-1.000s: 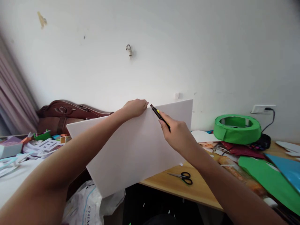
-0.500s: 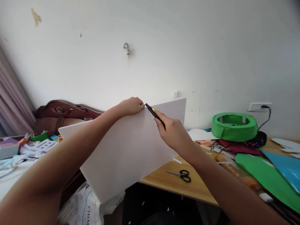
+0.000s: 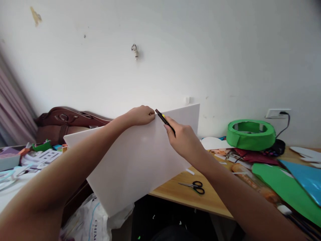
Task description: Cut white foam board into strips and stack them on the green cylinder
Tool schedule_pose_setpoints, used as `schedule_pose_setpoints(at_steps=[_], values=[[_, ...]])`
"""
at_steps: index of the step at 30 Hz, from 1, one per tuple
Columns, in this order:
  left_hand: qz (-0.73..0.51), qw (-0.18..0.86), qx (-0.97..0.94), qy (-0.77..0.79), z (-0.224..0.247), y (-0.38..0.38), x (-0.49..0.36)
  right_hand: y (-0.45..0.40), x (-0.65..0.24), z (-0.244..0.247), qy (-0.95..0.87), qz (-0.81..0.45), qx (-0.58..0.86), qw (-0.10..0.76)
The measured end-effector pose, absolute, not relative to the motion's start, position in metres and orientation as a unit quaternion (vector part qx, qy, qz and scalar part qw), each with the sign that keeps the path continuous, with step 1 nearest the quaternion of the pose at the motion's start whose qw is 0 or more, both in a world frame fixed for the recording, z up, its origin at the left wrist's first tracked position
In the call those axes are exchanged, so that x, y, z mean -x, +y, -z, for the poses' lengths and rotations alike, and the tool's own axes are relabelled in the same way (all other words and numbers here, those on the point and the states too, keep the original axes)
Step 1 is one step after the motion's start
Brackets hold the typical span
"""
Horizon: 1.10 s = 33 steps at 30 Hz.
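A large white foam board point(image 3: 130, 157) stands tilted in front of me, its lower part reaching past the table's edge. My left hand point(image 3: 142, 115) is closed on the board's top edge near the middle. In my right hand point(image 3: 182, 134) is a black and yellow utility knife point(image 3: 164, 119), gripped with its tip pointing up and left. That tip is at the board's top edge, just right of my left fingers. Whether the blade is in the board I cannot tell.
Black-handled scissors point(image 3: 194, 186) lie on the wooden table point(image 3: 173, 190). Farther right are a green ring point(image 3: 250, 135), a green sheet point(image 3: 283, 190) and a blue sheet point(image 3: 304, 177). White cut-out pieces point(image 3: 43, 157) lie at the left. A plastic bag point(image 3: 87, 217) sits below the board.
Both hands hold nearly the same place. The knife and right hand have shifted very slightly up and left, and the view has moved a little.
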<state>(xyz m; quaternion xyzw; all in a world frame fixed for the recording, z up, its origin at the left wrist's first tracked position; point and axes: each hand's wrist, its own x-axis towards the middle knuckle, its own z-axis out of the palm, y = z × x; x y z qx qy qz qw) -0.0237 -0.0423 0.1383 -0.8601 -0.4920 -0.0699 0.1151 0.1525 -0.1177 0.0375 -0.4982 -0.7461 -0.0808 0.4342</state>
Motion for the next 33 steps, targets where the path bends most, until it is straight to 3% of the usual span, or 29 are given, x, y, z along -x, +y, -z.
schedule_pose_setpoints(at_steps=[33], values=[[0.061,0.121,0.859,-0.494,-0.135,-0.04,0.028,-0.13,-0.139,-0.045,-0.758,0.097,0.564,0.313]])
